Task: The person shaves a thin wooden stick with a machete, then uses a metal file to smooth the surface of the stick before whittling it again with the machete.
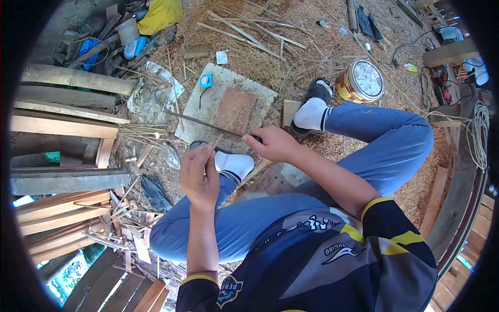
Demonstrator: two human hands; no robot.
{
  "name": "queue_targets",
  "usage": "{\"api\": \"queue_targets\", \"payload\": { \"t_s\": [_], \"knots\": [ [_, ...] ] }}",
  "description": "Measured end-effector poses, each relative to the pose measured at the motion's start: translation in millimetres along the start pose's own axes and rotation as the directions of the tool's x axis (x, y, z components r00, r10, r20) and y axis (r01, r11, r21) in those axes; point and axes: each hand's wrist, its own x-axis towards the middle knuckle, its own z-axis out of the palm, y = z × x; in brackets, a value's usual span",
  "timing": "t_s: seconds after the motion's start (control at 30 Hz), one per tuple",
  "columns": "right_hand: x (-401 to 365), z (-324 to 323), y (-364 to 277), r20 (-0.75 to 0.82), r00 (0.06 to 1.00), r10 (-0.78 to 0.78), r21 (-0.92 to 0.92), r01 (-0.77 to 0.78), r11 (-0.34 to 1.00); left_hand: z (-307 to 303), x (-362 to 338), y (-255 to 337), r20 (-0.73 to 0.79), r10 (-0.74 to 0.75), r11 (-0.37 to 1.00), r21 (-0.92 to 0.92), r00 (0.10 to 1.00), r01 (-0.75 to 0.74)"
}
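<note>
My right hand [274, 144] is closed around the handle of a long, narrow knife [200, 122], its dark blade reaching out to the upper left. Just below the blade, my left hand [200, 174] pinches a thin, light strip of wood [218, 139], mostly hidden by the fingers. Beneath the knife lies a grey board [212, 73] on the ground, with a reddish-brown flat piece [235, 109] on it. A blue tape measure [206, 81] rests near the board's far edge.
A lidded paint bucket [366, 80] stands beyond my right foot. Thin sticks [140, 132] are bundled to the left, near stacked planks [67, 126]. Long wood strips [249, 34] lie across the shavings ahead. A coiled cable [479, 135] hangs at right.
</note>
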Motion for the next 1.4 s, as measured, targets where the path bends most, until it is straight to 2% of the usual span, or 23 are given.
{"api": "queue_targets", "payload": {
  "t_s": [0.1,0.13,0.33,0.43,0.47,0.57,0.6,0.7,0.73,0.83,0.93,1.07,1.17,1.2,1.3,1.4],
  "knots": [
    [-8,-3,-17,0.002,0.993,-0.117,0.039,0.117,0.992,0,0,0,0.005,0.006,1.0,-0.007,1.0,-0.006],
    [-11,-6,-23,0.027,0.993,-0.111,0.042,0.11,0.993,0,-1,2,0.011,-0.006,1.0,-0.002,1.0,0.006],
    [8,-4,8,0.071,0.992,0.106,-0.045,-0.103,0.994,2,2,-3,-0.004,0.015,1.0,-0.028,1.0,-0.015],
    [-2,2,-2,0.026,0.998,-0.053,0.013,0.053,0.999,7,-5,-4,-0.033,-0.01,0.999,-0.052,0.999,0.008],
    [-3,0,-6,0.049,0.998,-0.045,0.018,0.045,0.999,8,-6,-5,-0.035,-0.012,0.999,-0.052,0.999,0.01],
    [16,-1,18,0.118,0.978,0.174,-0.053,-0.169,0.984,7,-11,-8,-0.048,-0.025,0.998,-0.061,0.999,0.022],
    [18,-3,18,0.129,0.974,0.185,-0.101,-0.172,0.98,10,-11,-10,-0.055,-0.033,0.997,-0.075,0.998,0.029],
    [6,10,13,-0.058,0.996,-0.074,-0.028,0.072,0.997,15,-14,-15,-0.105,-0.054,0.99,-0.133,0.993,0.04],
    [6,16,20,-0.049,0.998,-0.045,-0.051,0.043,0.998,16,-15,-15,-0.106,-0.048,0.991,-0.126,0.993,0.034],
    [17,5,29,0.108,0.971,0.211,-0.069,-0.205,0.976,12,-14,-16,-0.081,-0.019,0.995,-0.097,0.997,0.011],
    [21,13,45,0.04,0.985,0.17,-0.139,-0.163,0.977,11,-13,-17,-0.035,-0.01,0.996,-0.086,0.999,0.007],
    [16,6,43,0.08,0.988,0.132,-0.133,-0.12,0.984,11,-15,-12,-0.024,-0.028,0.998,-0.065,0.999,0.026],
    [21,-3,44,0.166,0.924,0.345,-0.027,-0.345,0.938,9,-14,-12,-0.03,-0.013,0.998,-0.07,0.999,0.011],
    [22,1,46,0.098,0.953,0.285,-0.108,-0.275,0.955,10,-16,-13,-0.035,-0.01,0.997,-0.072,0.999,0.008],
    [21,4,55,0.119,0.969,0.215,-0.167,-0.194,0.967,12,-16,-17,-0.052,-0.031,0.997,-0.07,0.998,0.027],
    [22,8,66,0.084,0.953,0.292,-0.165,-0.276,0.947,7,-17,-15,-0.05,-0.035,0.998,-0.06,0.998,0.032]
  ]
}}
